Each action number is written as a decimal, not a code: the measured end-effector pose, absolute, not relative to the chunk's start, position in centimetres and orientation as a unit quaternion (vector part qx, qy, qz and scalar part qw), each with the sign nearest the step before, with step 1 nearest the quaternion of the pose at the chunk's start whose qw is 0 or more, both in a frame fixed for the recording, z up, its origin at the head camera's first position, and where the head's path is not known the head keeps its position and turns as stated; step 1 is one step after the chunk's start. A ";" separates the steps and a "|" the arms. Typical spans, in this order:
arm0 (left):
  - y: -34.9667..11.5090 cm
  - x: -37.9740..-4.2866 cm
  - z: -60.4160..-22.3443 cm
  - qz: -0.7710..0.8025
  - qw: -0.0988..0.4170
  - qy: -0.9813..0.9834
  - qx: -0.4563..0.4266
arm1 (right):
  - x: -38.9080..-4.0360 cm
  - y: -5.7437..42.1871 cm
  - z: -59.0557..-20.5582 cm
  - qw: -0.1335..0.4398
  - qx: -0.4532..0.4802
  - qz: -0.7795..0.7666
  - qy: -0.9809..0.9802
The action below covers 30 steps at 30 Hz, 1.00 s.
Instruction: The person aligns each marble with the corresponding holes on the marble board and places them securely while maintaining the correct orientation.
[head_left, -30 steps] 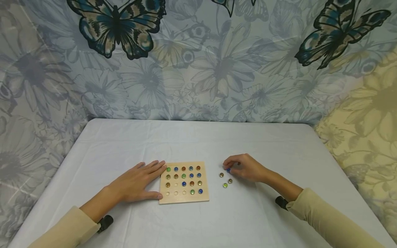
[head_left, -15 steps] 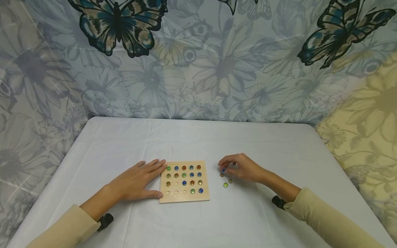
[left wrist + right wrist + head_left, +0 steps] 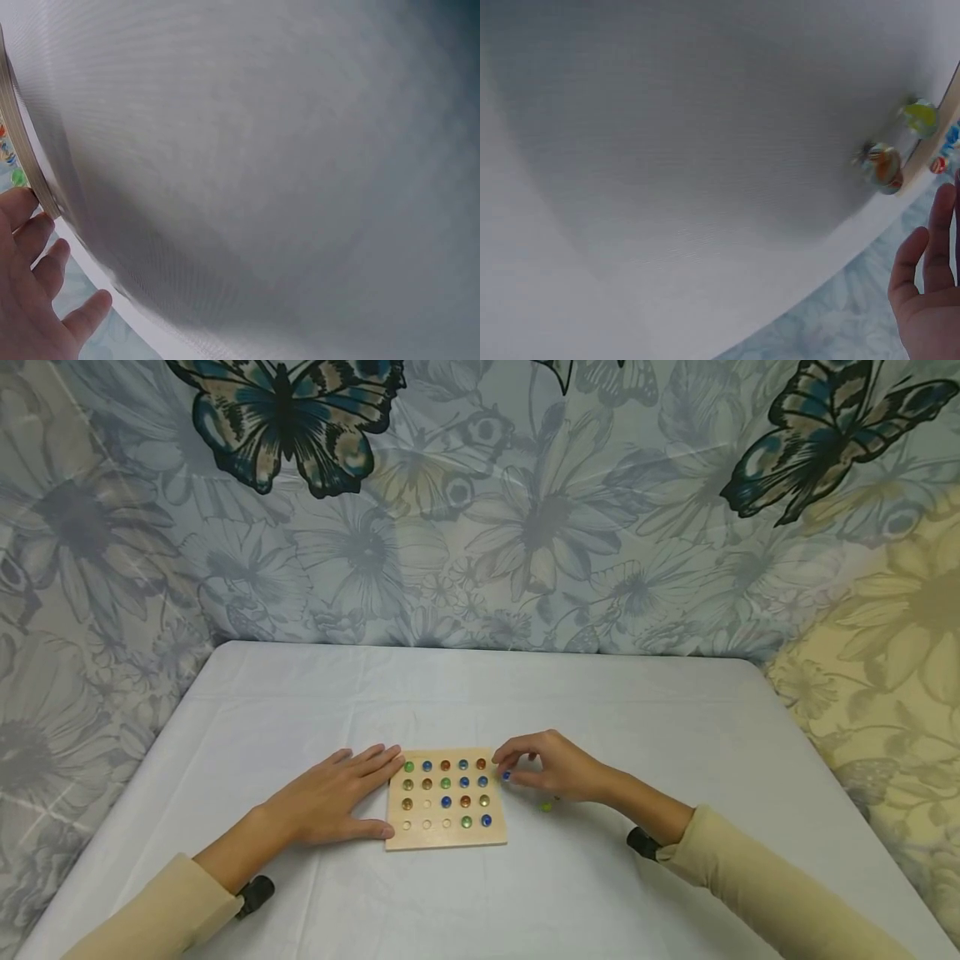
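A wooden board (image 3: 450, 842) lies on the table, its rows of hollows mostly filled with green, blue, amber and brown glass marbles. Bare hollows show in its lower left part. My left hand (image 3: 333, 806) rests at the board's left edge, fingers and thumb stretched out, fingertips touching it. Over the board's right edge, my right hand (image 3: 562, 768) pinches a blue marble (image 3: 506, 776) between thumb and fingers. In the right wrist view, the hand (image 3: 930, 292) shows only partly and the pinch is out of frame.
On the table right of the board lie a yellow-green marble (image 3: 920, 118) and amber-brown marbles (image 3: 885, 166), mostly hidden under my right hand in the head view. A white cloth (image 3: 480, 693) covers the table. Behind it hangs a butterfly-patterned fabric (image 3: 540, 527).
My right hand has picked up the blue marble from the loose ones and carried it left to the board's right edge. The left hand stays in place.
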State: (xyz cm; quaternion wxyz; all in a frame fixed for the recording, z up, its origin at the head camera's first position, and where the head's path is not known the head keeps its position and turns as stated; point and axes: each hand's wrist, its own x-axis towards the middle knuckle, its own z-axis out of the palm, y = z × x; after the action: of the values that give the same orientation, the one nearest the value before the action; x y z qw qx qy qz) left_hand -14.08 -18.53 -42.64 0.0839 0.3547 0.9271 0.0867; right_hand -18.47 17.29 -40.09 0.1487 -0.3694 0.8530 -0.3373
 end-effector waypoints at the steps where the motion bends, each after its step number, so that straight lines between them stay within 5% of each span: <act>1: -18.5 -14.1 -42.6 0.087 0.085 0.927 0.355 | -18.4 17.0 -40.0 0.148 -0.373 -0.338 0.852; 30: -18.6 -14.2 -42.6 0.087 0.078 0.926 0.358 | -16.3 10.1 -40.4 0.199 -0.428 -0.357 0.806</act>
State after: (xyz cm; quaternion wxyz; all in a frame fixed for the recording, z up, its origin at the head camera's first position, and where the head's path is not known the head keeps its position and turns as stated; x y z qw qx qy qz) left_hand -14.15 -18.62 -42.63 0.0785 0.3583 0.9263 0.0865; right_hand -16.29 10.05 -40.40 0.1989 -0.4284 0.8059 -0.3570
